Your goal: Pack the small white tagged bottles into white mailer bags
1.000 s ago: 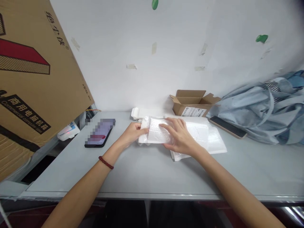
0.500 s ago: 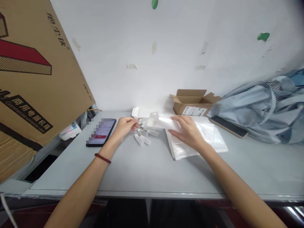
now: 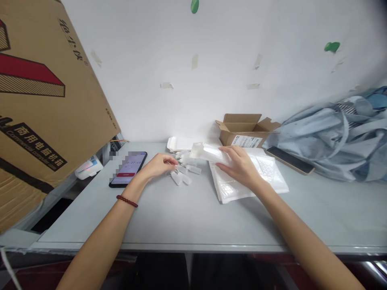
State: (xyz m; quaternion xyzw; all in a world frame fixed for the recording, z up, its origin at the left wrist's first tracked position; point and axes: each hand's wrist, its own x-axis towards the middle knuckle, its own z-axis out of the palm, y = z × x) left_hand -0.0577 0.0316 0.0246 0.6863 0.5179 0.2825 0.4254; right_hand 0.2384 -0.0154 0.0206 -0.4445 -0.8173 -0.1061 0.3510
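Note:
Several small translucent white tags [image 3: 177, 178] with thin metal loops lie in a loose pile on the grey table [image 3: 181, 217]. At the pile's left edge is my left hand [image 3: 160, 166], its thumb and fingertips pinched together among the loops. Whatever lies between those fingertips is too small to tell. My right hand [image 3: 238, 163] is wrapped around a translucent plastic bag [image 3: 208, 152], whose open-looking end points left over the tags. Beneath the right hand, white bubble mailers [image 3: 238, 193] lie flat in a stack.
A phone with a lit timer screen [image 3: 128, 169] lies left of my left hand. Behind the mailers stands an open cardboard box [image 3: 244, 129]. A dark phone [image 3: 290, 160] and a pale blue cloth bag [image 3: 332, 141] are on the right; a large carton [image 3: 81, 92] leans at left.
My left hand has shifted slightly down, its fingers curling more at the loops. The plastic bag in my right hand has moved a little to the right, and the view has shifted slightly.

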